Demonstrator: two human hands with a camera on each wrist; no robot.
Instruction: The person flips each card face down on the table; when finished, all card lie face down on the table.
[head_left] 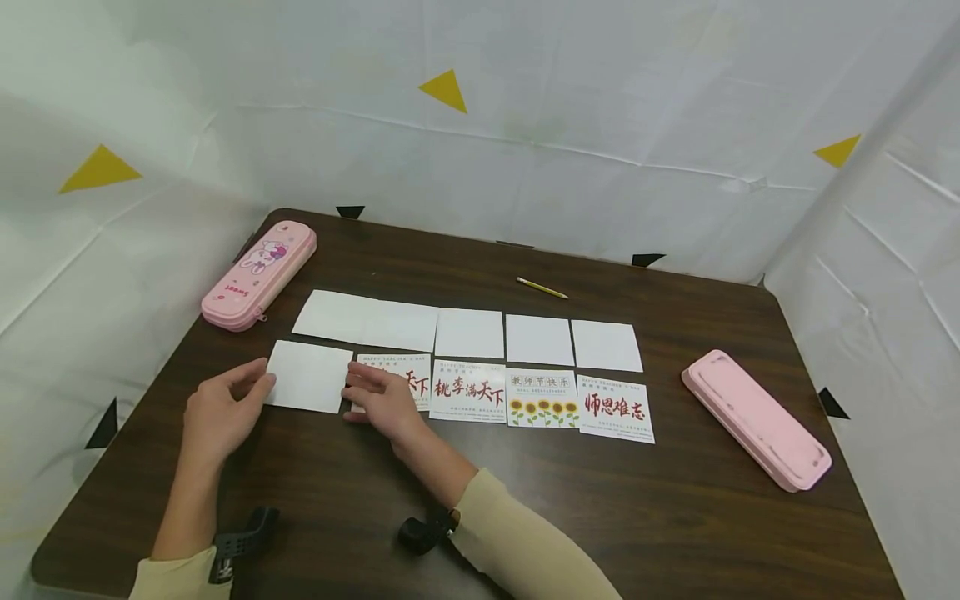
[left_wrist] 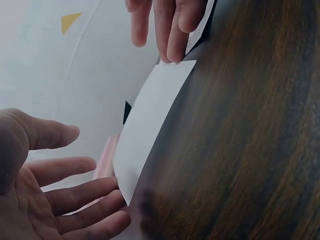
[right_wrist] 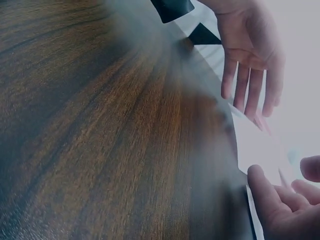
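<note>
A blank white card (head_left: 310,377) lies at the left end of the front row on the dark table. My left hand (head_left: 219,417) is at its left edge, fingers extended and thumb apart, as the left wrist view also shows. At the opposite edge, the fingertips of my right hand (head_left: 386,406) touch the card. That hand partly covers a printed card (head_left: 393,362) with red lettering. In the right wrist view, the white card (right_wrist: 255,147) spans the space between both hands.
Three more printed cards, including a sunflower card (head_left: 542,400), continue the front row. Behind runs a row of blank cards (head_left: 469,333). A pencil (head_left: 542,288) lies farther back. Pink pencil cases sit at left (head_left: 258,275) and right (head_left: 757,421).
</note>
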